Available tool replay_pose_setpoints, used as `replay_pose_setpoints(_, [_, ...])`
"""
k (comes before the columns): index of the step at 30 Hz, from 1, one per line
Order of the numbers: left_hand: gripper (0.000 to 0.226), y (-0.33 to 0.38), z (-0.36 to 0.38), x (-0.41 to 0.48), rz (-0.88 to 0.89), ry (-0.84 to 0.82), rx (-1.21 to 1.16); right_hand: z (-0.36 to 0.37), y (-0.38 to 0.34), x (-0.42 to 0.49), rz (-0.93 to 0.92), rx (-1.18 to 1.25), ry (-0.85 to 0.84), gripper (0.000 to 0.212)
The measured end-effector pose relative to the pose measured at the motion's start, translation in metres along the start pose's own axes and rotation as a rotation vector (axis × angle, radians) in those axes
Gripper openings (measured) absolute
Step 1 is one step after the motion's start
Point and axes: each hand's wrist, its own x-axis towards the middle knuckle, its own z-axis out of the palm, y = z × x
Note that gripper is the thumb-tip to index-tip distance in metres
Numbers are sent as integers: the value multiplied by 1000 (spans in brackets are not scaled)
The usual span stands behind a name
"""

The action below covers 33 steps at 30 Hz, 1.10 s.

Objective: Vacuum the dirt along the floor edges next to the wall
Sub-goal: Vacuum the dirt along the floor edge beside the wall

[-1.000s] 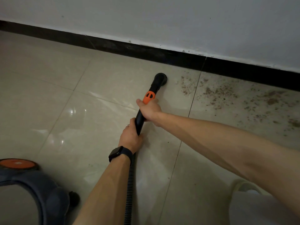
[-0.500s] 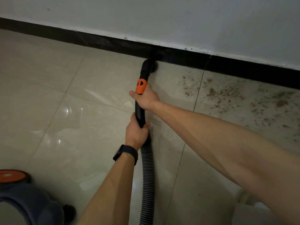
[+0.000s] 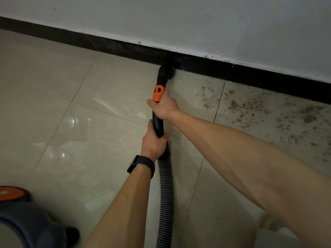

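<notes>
A black vacuum wand [image 3: 158, 124] with an orange collar [image 3: 158, 93] reaches to the wall. Its round nozzle [image 3: 169, 70] sits on the tile right against the black baseboard [image 3: 250, 73]. My right hand [image 3: 165, 107] grips the wand just below the orange collar. My left hand [image 3: 154, 142], with a dark watch on its wrist, grips the wand lower down, above the ribbed grey hose [image 3: 165, 197]. Brown dirt [image 3: 254, 111] is scattered over the tiles right of the nozzle, up to the baseboard.
The dark grey vacuum body [image 3: 26, 226] with an orange cap [image 3: 11, 192] stands at the lower left. A white wall [image 3: 197, 24] rises above the baseboard. A pale shoe or object [image 3: 270, 224] shows at the lower right. Glossy beige tiles [image 3: 62, 113] lie to the left.
The nozzle has slid forward across the tile from open floor to the baseboard. Both hands moved forward with the wand and kept their grip.
</notes>
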Motion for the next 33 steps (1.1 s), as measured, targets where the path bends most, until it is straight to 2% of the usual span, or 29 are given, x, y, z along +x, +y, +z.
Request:
replay_pose_setpoints(4, [64,7,1,-15,51,-34,143,-12,11,-13,53,67,41,63])
replay_pose_setpoints(7, [57,4,-9,-27,75,-65,327,-22,17,-26,149,232,33,63])
replay_pose_setpoints(11, [50,-9,-29,-42,54,-136,517,-24,22,-48,254,453,23,60])
replay_pose_setpoints(15, [40,-24,-45,-55,4,-191,635,-8,24,-70,324,546,-33,63])
replay_pose_setpoints(20, [35,-35,-59,-65,-86,-225,642,17,23,-92,364,564,-95,52])
replay_pose_setpoints(26, [49,-47,-69,-73,-197,-298,600,28,26,-108,396,515,-141,54])
replay_pose_setpoints(33, [49,-36,-54,-69,-233,-334,410,17,25,-101,367,431,-55,51])
